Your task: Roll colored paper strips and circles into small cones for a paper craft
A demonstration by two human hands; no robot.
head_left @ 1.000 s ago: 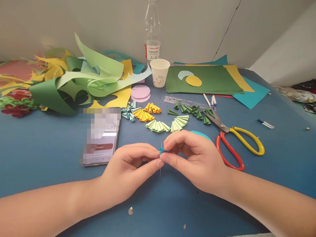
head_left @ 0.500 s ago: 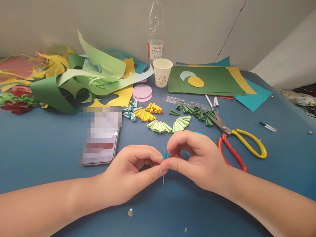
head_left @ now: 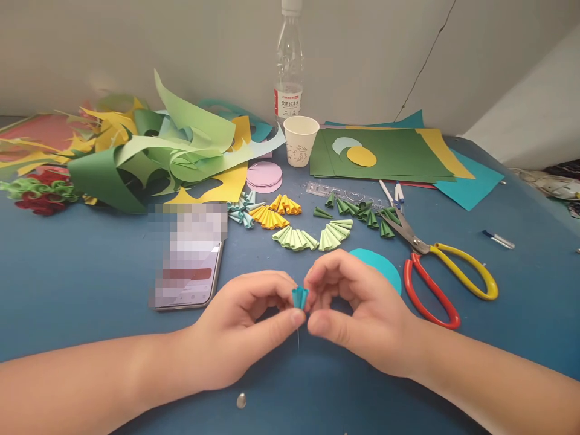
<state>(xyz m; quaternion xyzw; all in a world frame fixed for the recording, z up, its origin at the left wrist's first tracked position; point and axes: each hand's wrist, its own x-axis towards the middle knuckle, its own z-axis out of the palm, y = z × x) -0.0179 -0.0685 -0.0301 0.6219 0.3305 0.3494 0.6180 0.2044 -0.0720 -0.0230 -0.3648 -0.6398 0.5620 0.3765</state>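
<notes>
Between thumb and fingertips, my left hand pinches a small teal paper cone with a fluted, folded top. A thin, needle-like line shows below the cone; what it is I cannot make out. Close on the cone's other side, my right hand has curled fingers, with the thumb apart from them. Whether its fingertips touch the paper is unclear. Behind the right hand lies a teal paper circle, partly covered. Rolled cones in light green, yellow, pale blue and dark green lie beyond both hands.
Scissors with red and yellow handles lie to the right. A phone lies to the left. Paper scraps, a paper cup, a bottle, a ruler and coloured sheets sit along the back.
My right thumb has come away from the cone and the right fingers have spread a little. The cone's folded top shows more, and the view has tilted slightly.
</notes>
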